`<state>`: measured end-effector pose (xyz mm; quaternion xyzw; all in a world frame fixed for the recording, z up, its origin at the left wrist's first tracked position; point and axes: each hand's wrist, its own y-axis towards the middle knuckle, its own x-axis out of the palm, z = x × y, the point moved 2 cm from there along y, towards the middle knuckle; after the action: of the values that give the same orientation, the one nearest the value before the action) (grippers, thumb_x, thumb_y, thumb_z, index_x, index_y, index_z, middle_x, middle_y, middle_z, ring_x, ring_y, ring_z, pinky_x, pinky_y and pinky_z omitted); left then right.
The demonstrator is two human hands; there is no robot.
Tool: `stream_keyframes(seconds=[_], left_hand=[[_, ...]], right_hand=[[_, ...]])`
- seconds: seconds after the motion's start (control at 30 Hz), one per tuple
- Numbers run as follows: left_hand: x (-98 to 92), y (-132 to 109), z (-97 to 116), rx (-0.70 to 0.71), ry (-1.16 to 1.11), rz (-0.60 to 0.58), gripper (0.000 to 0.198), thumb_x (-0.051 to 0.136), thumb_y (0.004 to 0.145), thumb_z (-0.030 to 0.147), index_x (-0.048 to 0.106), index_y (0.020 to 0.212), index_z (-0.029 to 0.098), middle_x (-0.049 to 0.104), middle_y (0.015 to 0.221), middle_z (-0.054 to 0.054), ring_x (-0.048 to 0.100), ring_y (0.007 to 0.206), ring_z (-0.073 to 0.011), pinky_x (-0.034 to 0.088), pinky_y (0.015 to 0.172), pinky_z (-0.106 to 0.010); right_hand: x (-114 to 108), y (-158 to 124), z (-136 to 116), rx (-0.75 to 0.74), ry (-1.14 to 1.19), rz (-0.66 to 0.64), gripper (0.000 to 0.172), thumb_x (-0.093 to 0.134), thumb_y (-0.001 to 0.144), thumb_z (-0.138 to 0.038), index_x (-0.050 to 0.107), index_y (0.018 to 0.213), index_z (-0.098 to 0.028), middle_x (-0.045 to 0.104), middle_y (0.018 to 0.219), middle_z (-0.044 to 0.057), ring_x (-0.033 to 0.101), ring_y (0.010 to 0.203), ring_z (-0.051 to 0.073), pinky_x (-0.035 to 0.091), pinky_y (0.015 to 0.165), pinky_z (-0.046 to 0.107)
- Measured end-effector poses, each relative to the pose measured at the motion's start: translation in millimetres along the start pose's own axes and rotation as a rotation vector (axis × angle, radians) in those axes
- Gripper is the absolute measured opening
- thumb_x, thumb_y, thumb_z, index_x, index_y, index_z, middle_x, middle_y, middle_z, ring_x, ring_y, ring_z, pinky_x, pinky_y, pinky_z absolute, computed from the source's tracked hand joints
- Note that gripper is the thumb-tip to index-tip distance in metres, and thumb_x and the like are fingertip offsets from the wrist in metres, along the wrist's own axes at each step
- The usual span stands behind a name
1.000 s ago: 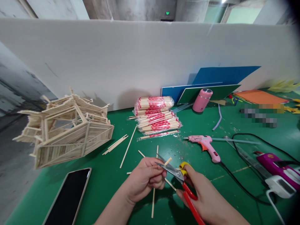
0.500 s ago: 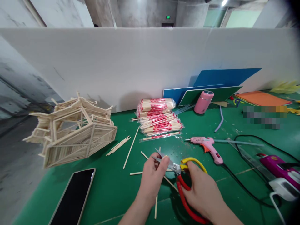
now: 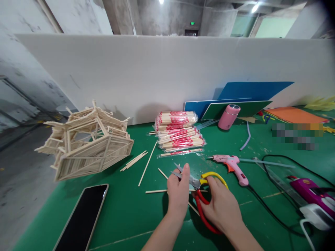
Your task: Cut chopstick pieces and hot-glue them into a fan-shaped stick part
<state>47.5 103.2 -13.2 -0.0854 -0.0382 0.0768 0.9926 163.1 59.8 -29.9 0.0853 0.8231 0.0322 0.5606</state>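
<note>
My right hand (image 3: 220, 205) is wrapped round the handles of a pair of scissors (image 3: 194, 181), one handle yellow and one red. The blades point up and left, their tips slightly apart. Close against them is my left hand (image 3: 178, 190), its thumb and fingers closed; whatever lies between them is hidden. Beneath both hands, thin wooden sticks (image 3: 156, 191) lie crossed on the green table, partly covered. A single wooden stick (image 3: 147, 164) and a small bunch of sticks (image 3: 134, 161) rest farther left.
A wooden stick model building (image 3: 91, 150) and a phone (image 3: 82, 218) occupy the left. Behind my hands are wrapped chopsticks (image 3: 180, 136). To the right lie a pink glue gun (image 3: 232, 165) with its cord and a purple tool (image 3: 309, 190); a pink bottle (image 3: 229, 116) stands behind.
My left hand has shifted right along the blades, with its thumb raised more upright. The scissors' handles sit slightly closer together. My view has tilted a little.
</note>
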Motion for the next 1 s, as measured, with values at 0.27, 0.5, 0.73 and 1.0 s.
stream_keyframes(seconds=[0.27,0.5,0.73,1.0], left_hand=[[18.0,-9,14,0.097,0.094,-0.071,0.038,0.052,0.072,0.044,0.035,0.05,0.019,0.031,0.045,0.007,0.03,0.042,-0.0062,0.025,0.041,-0.018],[23.3,-9,13,0.118,0.148,0.004,0.038,0.052,0.068,0.038,0.027,0.045,0.02,0.026,0.042,0.008,0.026,0.04,-0.0052,0.023,0.039,-0.018],[25.2,-8,8,0.109,0.168,0.038,0.038,0.051,0.066,0.037,0.026,0.044,0.02,0.024,0.041,0.008,0.023,0.04,-0.005,0.021,0.038,-0.018],[28.1,-6,4,0.104,0.144,0.048,0.038,0.053,0.063,0.038,0.026,0.043,0.02,0.024,0.041,0.008,0.024,0.04,-0.0051,0.021,0.038,-0.018]], right_hand=[[2,-7,12,0.039,0.125,0.027,0.023,0.048,0.072,-0.033,0.042,0.09,-0.02,0.06,0.074,0.003,0.058,0.065,0.021,0.04,0.053,0.028],[6,-9,21,-0.014,0.176,-0.052,0.023,0.049,0.069,-0.026,0.039,0.09,-0.02,0.059,0.072,0.002,0.058,0.062,0.019,0.04,0.052,0.025],[11,-10,22,-0.003,0.18,-0.063,0.023,0.049,0.068,-0.023,0.038,0.087,-0.021,0.059,0.066,0.0,0.057,0.058,0.019,0.037,0.049,0.025],[15,-10,25,-0.009,0.19,-0.06,0.019,0.048,0.068,-0.02,0.036,0.082,-0.022,0.057,0.062,-0.002,0.055,0.053,0.016,0.035,0.047,0.023]])
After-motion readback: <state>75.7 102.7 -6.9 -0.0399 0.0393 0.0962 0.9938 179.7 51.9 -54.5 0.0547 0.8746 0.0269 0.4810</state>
